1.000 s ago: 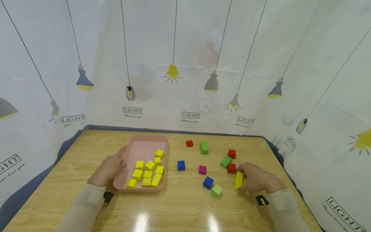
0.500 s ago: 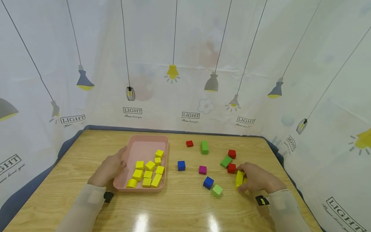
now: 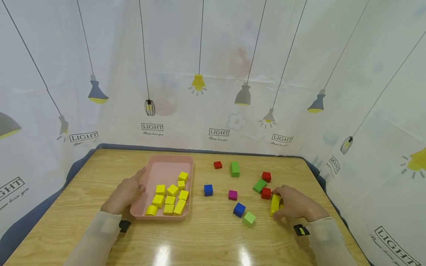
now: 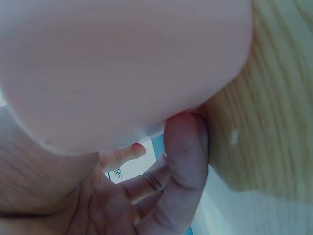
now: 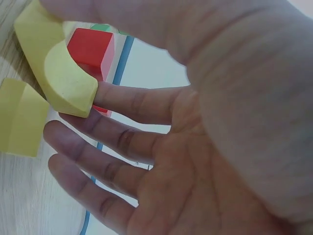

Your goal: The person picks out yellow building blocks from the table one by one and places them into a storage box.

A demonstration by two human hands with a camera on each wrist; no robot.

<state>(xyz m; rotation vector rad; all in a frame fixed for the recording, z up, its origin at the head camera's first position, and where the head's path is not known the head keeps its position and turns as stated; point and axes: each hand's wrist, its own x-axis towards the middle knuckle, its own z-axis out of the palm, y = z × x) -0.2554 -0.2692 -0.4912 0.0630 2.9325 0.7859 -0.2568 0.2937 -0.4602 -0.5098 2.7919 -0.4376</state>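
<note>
At the left, my left hand holds the side wall of a pink tray. The left wrist view shows a finger pressed against the tray's outside. Yellow blocks of several shapes lie in the tray's right and near part. On the right, my right hand pinches a yellow arch block by its ends, between thumb and fingertips; the other fingers are extended. Beside it lies a second yellow block, mostly hidden by the hand in the head view. A red cube sits just beyond the fingertips.
Between tray and right hand lie blue cubes, a magenta block and a light green cube. Farther back are green blocks and a small red block. A printed curtain surrounds the wooden table.
The yellow arch block has shifted very slightly in my right hand's fingers. My left hand and the tray stay where they were.
</note>
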